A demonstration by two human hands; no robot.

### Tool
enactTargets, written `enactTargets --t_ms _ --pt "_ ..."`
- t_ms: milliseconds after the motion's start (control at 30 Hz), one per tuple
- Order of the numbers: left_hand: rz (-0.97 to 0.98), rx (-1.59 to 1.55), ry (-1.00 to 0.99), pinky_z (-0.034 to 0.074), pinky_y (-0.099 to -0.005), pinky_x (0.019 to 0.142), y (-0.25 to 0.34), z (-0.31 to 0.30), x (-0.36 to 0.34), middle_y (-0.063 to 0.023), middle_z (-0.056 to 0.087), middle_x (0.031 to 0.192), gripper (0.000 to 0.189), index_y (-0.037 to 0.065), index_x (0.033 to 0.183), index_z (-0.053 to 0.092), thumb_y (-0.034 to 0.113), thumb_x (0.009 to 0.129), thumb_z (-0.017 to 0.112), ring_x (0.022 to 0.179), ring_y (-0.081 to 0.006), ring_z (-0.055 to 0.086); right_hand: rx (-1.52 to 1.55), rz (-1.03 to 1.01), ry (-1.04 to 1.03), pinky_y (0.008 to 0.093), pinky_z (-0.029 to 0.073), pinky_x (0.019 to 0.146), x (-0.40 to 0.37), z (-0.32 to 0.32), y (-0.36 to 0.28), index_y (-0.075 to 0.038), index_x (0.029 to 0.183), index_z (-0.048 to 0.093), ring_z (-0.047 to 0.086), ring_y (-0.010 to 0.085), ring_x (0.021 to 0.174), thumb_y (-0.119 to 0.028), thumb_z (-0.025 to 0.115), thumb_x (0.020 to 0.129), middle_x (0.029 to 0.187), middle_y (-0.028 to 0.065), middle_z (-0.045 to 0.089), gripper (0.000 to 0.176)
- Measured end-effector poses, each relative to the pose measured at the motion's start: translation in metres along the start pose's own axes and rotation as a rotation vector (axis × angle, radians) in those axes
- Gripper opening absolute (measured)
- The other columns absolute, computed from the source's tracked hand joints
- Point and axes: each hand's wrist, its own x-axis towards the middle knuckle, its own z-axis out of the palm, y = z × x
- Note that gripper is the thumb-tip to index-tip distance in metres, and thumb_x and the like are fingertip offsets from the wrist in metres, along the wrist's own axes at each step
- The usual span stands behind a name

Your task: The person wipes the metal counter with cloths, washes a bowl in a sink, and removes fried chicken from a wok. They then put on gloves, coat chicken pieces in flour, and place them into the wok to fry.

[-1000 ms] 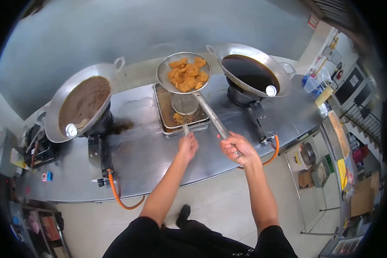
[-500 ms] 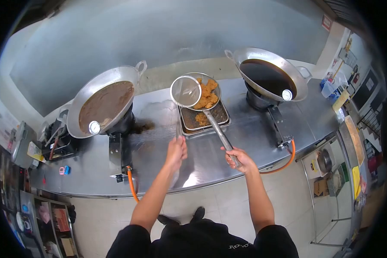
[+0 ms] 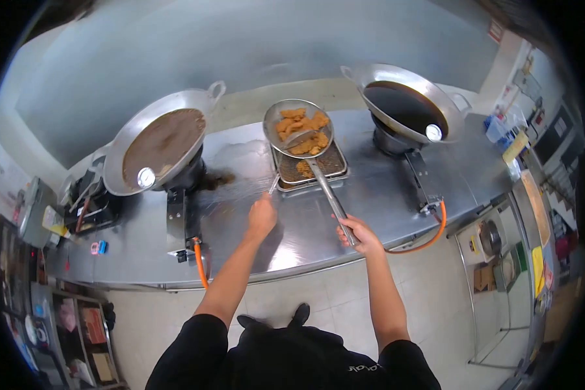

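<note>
1. Two hands closed: left hand (image 3: pixel 262 214) on small strainer (image 3: pixel 275 184); right hand (image 3: pixel 359 235) on large strainer (image 3: pixel 271 123), gripped properly by its handle.
2. Fried pieces (image 3: pixel 314 143), inside large strainer: probably light, crisp, crumbly; small strainer's contact unclear.
3. Wire rack (image 3: pixel 333 166): crumbs (image 3: pixel 305 169).
4. Left wok (image 3: pixel 140 122): brown liquid; right wok (image 3: pixel 430 80): dark liquid.

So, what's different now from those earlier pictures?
The small strainer went from below the large strainer to its left side, and now seems tilted over the fried pieces. The large strainer has come nearer the rack. Nothing was grabbed or let go: the left hand and right hand keep their handles. The left wok and right wok stayed put.
</note>
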Motion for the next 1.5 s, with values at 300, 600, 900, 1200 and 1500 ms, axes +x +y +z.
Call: enactTargets --t_ms 300,600,900,1200,1500 --pt "-0.364 -1.637 -0.505 0.044 -0.0295 0.043 0.062 0.006 0.002 -0.0023 0.053 0.075 0.036 0.017 0.106 0.051 0.051 0.100 0.040 0.050 -0.0124 0.050 -0.277 -0.232 0.029 0.0392 0.051 0.077 0.065 0.143 -0.078 -0.003 0.114 0.058 0.064 0.0226 0.085 -0.029 0.056 0.097 0.093 0.0116 0.066 0.031" --pt "-0.053 -0.929 -1.037 0.052 -0.0278 0.070 -0.076 -0.105 -0.160 -0.0038 0.060 0.092 0.052 0.006 0.111 0.057 0.054 0.100 0.041 0.082 -0.0138 0.062 -0.748 -0.645 0.382 0.0354 0.042 0.043 0.132 0.176 -0.138 -0.003 0.084 0.052 0.056 0.0200 0.052 -0.018 0.049 0.098 0.065 0.0111 0.055 0.021" --pt "-0.931 -1.274 0.006 0.050 -0.0277 0.054 -0.287 -0.175 -0.222 -0.0035 0.057 0.075 0.035 0.007 0.096 0.058 0.042 0.098 0.051 0.058 -0.0117 0.057 -2.304 -0.763 0.596 0.0459 0.054 0.079 0.221 0.475 -0.259 -0.003 0.095 0.072 0.068 0.0355 0.095 -0.017 0.057 0.088 0.103 0.0185 0.069 0.022" --pt "-0.917 -1.305 -0.146 0.057 -0.0337 0.058 -0.335 -0.169 -0.180 -0.0134 0.066 0.085 0.048 0.002 0.118 0.053 0.045 0.102 0.041 0.061 -0.0202 0.063 -2.478 -0.490 -0.037 0.0391 0.056 0.062 0.315 0.573 -0.178 -0.001 0.092 0.073 0.072 0.0297 0.081 -0.014 0.059 0.084 0.090 0.0175 0.072 0.021" --pt "-1.232 -2.071 -0.019 0.055 -0.0304 0.065 -0.330 -0.116 -0.144 -0.0125 0.060 0.084 0.033 0.000 0.104 0.047 0.030 0.106 0.035 0.071 -0.0206 0.060 -2.074 -0.343 -0.433 0.0377 0.048 0.048 0.231 0.590 -0.154 0.001 0.075 0.066 0.060 0.0232 0.051 -0.021 0.058 0.089 0.062 0.0121 0.063 0.027"
